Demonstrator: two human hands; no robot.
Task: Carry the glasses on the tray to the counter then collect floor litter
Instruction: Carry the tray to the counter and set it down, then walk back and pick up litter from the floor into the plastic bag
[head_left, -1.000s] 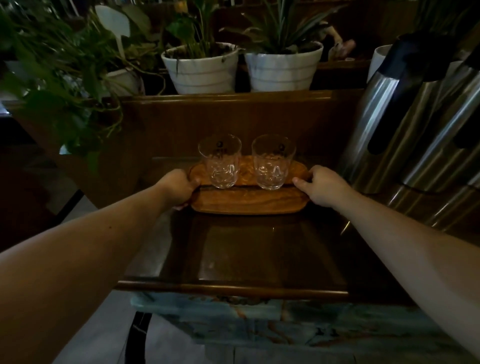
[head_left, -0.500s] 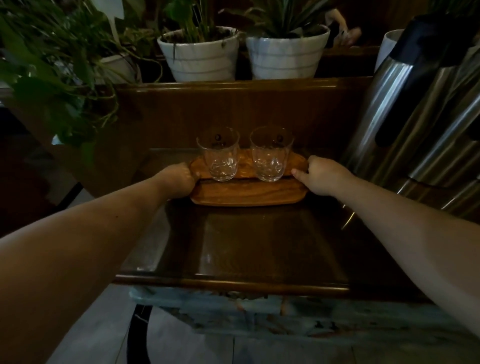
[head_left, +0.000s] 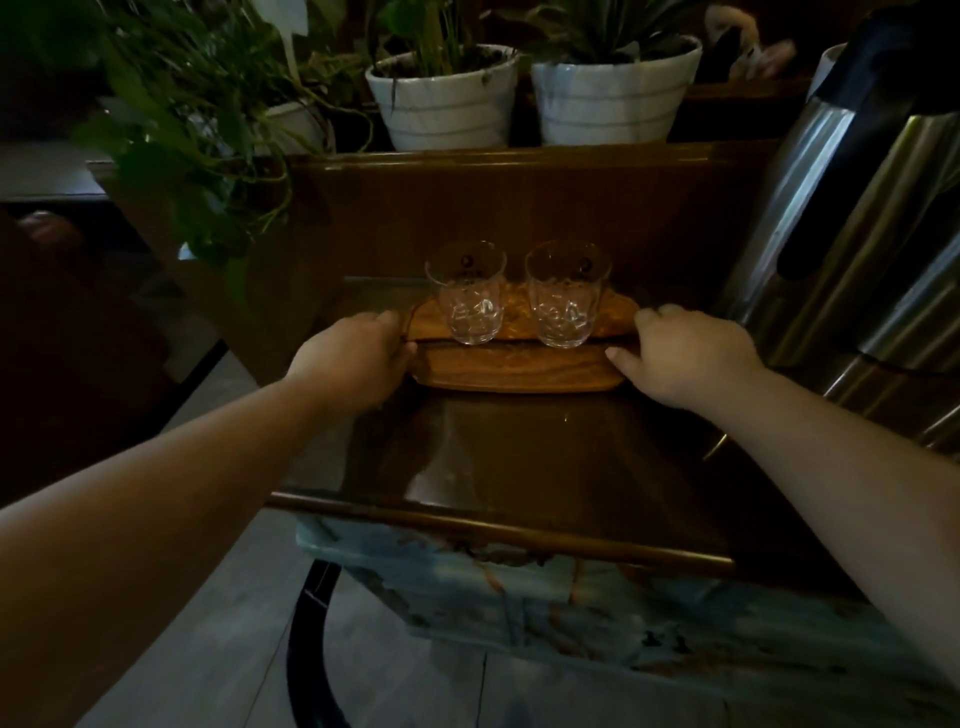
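A wooden tray (head_left: 519, 366) lies on the dark glossy counter (head_left: 545, 457), close to the counter's back wall. Two clear cut glasses stand upright on it, one on the left (head_left: 466, 299) and one on the right (head_left: 565, 300). My left hand (head_left: 353, 356) grips the tray's left end with fingers curled round the rim. My right hand (head_left: 680, 356) holds the right end, thumb along the tray's near edge. No litter shows on the visible floor.
Tall steel thermos flasks (head_left: 852, 218) crowd the counter's right side. White potted plants (head_left: 444, 93) stand on the ledge behind, and leafy vines (head_left: 197, 156) hang at the left. A black curved stool frame (head_left: 311, 634) is below the counter over grey floor tiles.
The tray has shifted slightly farther back on the counter with both hands still at its ends. The view has tilted down and closer.
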